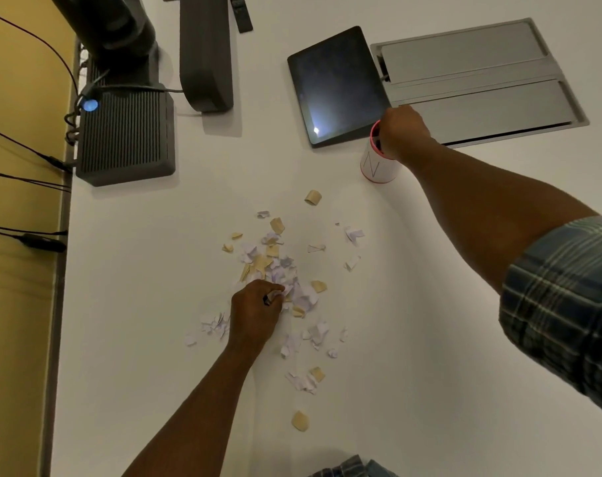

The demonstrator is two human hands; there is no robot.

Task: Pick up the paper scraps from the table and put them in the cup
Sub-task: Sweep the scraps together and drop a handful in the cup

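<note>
Now | left hand (255, 313) pinches scraps (282, 270) mid-frame | right hand (401, 132) curled over upright cup (375, 166), upper right; contents unseen

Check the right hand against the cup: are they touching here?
Cannot tell. In the head view the right hand sits over the mouth of the cup, its fingers reaching inside and hiding the rim, so neither contact nor gap shows plainly.

Dim, warm indoor light leaves soft shadows across the white table (396, 339). A small glare spot glows on the tablet (337, 87) at upper centre. Wide-angle distortion bends the frame's edges.
</note>
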